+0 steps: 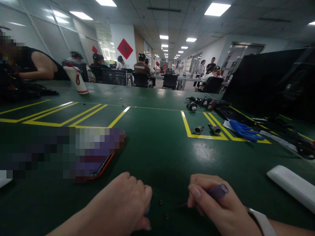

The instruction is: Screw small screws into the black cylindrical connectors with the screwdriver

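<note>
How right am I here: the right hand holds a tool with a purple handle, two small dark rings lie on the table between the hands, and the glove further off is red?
Not quite: the glove is blue, not red, as the head view shows. The rest holds: the right hand grips the purple-handled tool, and both rings are where you say.

Two small rings [166,216] lie on the table [157,144] between a left hand [123,203] and a right hand [214,203], the latter with a screwdriver [217,191] in its grip. A phone [98,157] lies beyond the left hand, a cup [77,82] farther back. Beyond the right hand, two fittings [198,130] sit inside a taped outline [208,137], a glove [243,131] to their right. Seated people [142,68] occupy the room behind.
</note>
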The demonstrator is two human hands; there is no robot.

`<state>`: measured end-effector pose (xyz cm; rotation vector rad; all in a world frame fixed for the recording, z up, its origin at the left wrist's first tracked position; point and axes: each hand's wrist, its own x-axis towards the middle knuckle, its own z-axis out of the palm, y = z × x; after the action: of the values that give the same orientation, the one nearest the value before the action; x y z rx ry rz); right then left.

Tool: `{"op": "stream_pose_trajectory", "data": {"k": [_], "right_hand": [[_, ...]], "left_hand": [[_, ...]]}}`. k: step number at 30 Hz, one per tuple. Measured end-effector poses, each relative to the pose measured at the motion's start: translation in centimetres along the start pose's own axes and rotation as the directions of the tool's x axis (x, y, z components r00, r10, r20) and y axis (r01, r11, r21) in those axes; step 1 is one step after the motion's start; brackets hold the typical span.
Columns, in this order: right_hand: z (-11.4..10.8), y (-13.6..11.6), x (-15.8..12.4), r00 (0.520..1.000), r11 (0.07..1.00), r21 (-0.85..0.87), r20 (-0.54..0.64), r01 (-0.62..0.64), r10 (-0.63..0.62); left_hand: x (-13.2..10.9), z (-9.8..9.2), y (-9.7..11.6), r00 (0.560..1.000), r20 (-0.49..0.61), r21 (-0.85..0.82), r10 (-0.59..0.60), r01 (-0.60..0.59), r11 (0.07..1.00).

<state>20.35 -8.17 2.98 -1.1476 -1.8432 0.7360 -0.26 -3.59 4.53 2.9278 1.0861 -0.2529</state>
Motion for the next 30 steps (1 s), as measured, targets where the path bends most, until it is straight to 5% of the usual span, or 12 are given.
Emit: {"op": "stream_pose_trajectory", "data": {"k": [5, 8, 17, 21, 26, 30], "right_hand": [[0.3, 0.0, 0.1, 0.997, 0.998, 0.009, 0.045, -0.061, 0.061], [0.5, 0.1, 0.1, 0.998, 1.0, 0.023, 0.053, -0.017, 0.016], [0.6, 0.4, -0.3, 0.994, 0.997, -0.066, 0.11, 0.031, -0.023], [0.4, 0.2, -0.1, 0.996, 0.997, -0.077, 0.089, 0.023, -0.016], [0.7, 0.8, 0.2, 0.962, 0.954, 0.125, 0.024, -0.272, 0.272], [0.8, 1.8, 0.1, 0.928, 0.827, 0.462, -0.026, -0.319, 0.372]], "left_hand": [[0.2, -1.7, 0.5, 0.977, 0.206, -0.002, -0.055, 0.056, 0.998], [0.2, -2.1, 0.6, 0.97, 0.234, 0.01, -0.068, 0.068, 0.998], [0.4, -0.8, -1.4, 0.993, 0.109, -0.034, 0.044, -0.04, 0.999], [0.2, -1.2, -2.5, 0.999, -0.037, -0.21, 0.008, -0.016, 0.978], [0.1, -0.5, -3.2, 0.984, -0.128, -0.575, -0.123, 0.027, 0.818], [0.5, 0.2, -2.7, 0.965, -0.084, -0.853, -0.247, 0.058, 0.519]]}}
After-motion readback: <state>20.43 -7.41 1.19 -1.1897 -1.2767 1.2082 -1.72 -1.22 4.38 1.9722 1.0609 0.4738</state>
